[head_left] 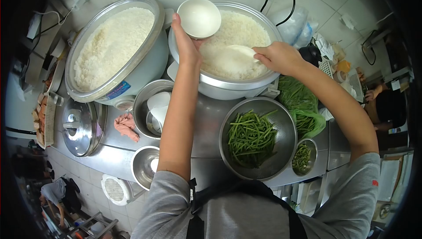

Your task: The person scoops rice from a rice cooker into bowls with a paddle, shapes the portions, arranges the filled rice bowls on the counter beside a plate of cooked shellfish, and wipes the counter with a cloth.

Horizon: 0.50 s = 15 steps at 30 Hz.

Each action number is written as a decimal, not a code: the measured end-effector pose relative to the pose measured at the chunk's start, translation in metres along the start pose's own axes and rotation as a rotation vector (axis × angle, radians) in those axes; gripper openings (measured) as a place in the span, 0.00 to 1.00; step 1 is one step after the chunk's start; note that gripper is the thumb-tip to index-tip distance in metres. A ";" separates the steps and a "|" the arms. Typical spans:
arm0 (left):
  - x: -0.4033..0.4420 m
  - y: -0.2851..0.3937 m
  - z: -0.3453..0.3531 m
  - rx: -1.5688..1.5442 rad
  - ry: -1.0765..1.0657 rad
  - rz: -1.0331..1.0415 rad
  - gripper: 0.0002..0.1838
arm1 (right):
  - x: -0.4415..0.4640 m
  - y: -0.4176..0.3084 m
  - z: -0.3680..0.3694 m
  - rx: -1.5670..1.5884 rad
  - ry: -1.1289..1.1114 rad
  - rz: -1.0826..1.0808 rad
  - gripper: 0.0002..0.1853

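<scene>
My left hand (187,45) holds a small white bowl (200,18) over the left rim of the right-hand rice cooker (259,83). The bowl looks empty inside. With my right hand (279,58) I grip the handle of a white scoop (241,54), whose blade rests in the cooked rice (246,30). The fingers of my right hand are wrapped round the handle. A second large cooker (145,58), full of white rice (114,45), stands to the left, tilted in this view.
Green beans fill part of a steel bowl (288,146), with a green bag (303,98) beside it. Steel pots (143,91), a pink cloth (126,127) and a lid (78,129) are at the left. Two people (57,195) (389,107) are in the background.
</scene>
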State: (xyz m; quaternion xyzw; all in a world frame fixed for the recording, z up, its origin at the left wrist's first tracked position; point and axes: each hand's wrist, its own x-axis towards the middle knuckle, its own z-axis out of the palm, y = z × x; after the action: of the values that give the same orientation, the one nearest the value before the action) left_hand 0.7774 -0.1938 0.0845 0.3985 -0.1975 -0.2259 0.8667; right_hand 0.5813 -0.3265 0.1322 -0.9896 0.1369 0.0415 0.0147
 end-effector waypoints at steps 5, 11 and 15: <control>0.006 -0.008 -0.005 0.079 0.144 0.084 0.36 | 0.017 -0.040 0.000 0.106 -0.078 -0.104 0.14; 0.011 0.000 -0.008 0.052 0.226 0.115 0.35 | 0.048 0.001 0.021 0.764 -0.460 0.143 0.12; 0.011 0.009 -0.013 0.058 0.222 0.129 0.35 | 0.049 0.016 0.010 0.911 -0.502 0.165 0.12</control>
State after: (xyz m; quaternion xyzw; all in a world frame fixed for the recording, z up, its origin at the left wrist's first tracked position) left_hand 0.7953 -0.1870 0.0862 0.4327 -0.1318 -0.1185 0.8840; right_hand 0.6236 -0.3546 0.1174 -0.8285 0.2108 0.2146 0.4724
